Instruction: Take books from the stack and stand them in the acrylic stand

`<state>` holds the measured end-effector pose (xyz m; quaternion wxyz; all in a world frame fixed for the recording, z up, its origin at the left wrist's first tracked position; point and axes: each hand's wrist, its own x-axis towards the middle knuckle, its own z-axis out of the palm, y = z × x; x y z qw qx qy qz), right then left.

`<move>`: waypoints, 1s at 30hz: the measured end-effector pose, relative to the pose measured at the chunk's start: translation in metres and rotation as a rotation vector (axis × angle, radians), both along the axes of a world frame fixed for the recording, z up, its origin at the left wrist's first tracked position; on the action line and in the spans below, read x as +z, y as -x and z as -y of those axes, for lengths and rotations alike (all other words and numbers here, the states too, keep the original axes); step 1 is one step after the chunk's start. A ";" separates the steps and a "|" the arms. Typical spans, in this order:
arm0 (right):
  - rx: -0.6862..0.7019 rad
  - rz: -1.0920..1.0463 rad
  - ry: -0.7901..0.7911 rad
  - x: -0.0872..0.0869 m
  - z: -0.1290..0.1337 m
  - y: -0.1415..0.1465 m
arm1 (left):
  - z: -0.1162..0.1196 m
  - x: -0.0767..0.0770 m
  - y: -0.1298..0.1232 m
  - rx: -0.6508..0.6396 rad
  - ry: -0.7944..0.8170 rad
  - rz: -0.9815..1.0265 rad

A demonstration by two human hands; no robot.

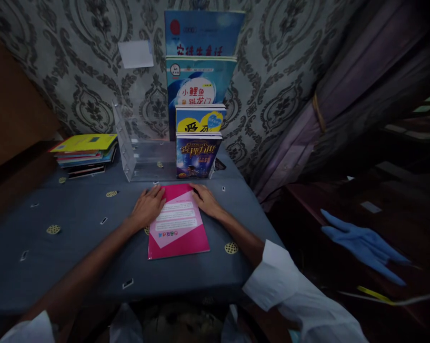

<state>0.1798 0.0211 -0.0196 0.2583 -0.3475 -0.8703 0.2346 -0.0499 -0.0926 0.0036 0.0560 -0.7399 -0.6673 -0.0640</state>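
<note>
We have the pink book [181, 243] lying flat on the worktop [82, 205], just in front of the clear rack [124, 145], left hand [148, 207] over its upper left edge, right hand [206, 201] at its upper right corner. Left fingers are stretched out, right fingers slightly bent; light is dim, so we can't tell whether either hand pinches the book or only rests on it. Main risk, as we judge it: a one-sided push would skew the book, since the hands bear on opposite edges. Pressing hard while sliding could ruck the patterned cloth [86, 278] or crease a corner. Lifting with a loose hold could let it slip, near end first. The rack is close to the book's far edge, so a forward shove could knock the front dark blue book [196, 159], and the stepped ones behind, yellow-and-blue book [200, 120], teal book [202, 75], tall blue book [207, 31], might tip too. The stack of books [86, 147] at left is uneven; a wide swing of the left arm could topple it
</note>
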 end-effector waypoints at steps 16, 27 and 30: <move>-0.009 -0.087 0.058 -0.004 -0.015 -0.002 | -0.047 -0.009 -0.026 -0.252 0.067 0.140; -0.016 -0.170 0.107 -0.009 -0.017 -0.002 | -0.058 -0.001 -0.041 -0.343 0.075 0.159; -0.022 -0.196 0.120 -0.010 -0.018 -0.002 | -0.058 -0.001 -0.041 -0.374 0.077 0.156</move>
